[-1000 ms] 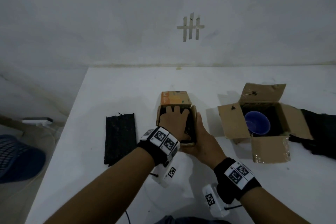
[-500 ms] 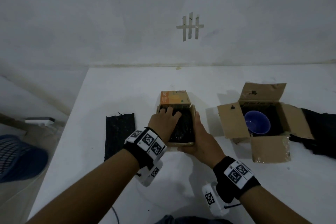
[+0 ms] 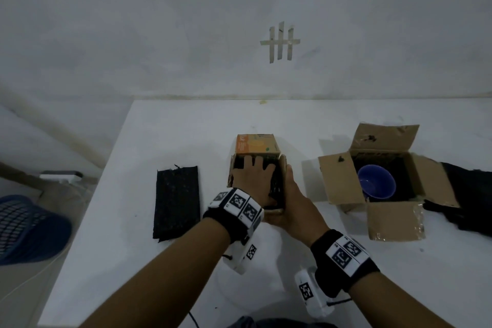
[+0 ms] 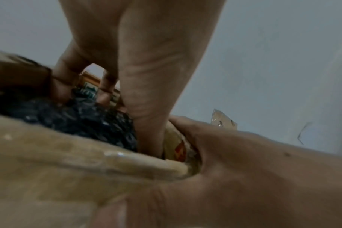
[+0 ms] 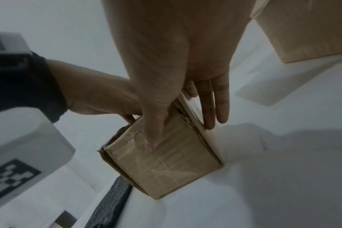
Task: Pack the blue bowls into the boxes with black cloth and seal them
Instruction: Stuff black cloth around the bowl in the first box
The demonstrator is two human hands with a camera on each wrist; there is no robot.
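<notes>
The table (image 3: 186, 128) is white. The 2 boxes, middle box (image 5: 162, 162) and right box (image 3: 338, 181), are plain brown cardboard; the middle box's far flap (image 3: 257, 144) is printed orange. Packed cloth (image 4: 72, 118) and folded cloth (image 3: 177, 202) are black, faintly speckled. The bowl (image 3: 376, 185) is blue. Wristbands (image 3: 234, 208) are black, with white tags carrying black square codes.

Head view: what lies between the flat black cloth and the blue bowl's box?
The small box, left hand pressing inside, right hand alongside; head view.

The left hand (image 3: 253, 178) has slid back over the black cloth (image 3: 277, 184) inside the small box (image 3: 257, 145)
</notes>
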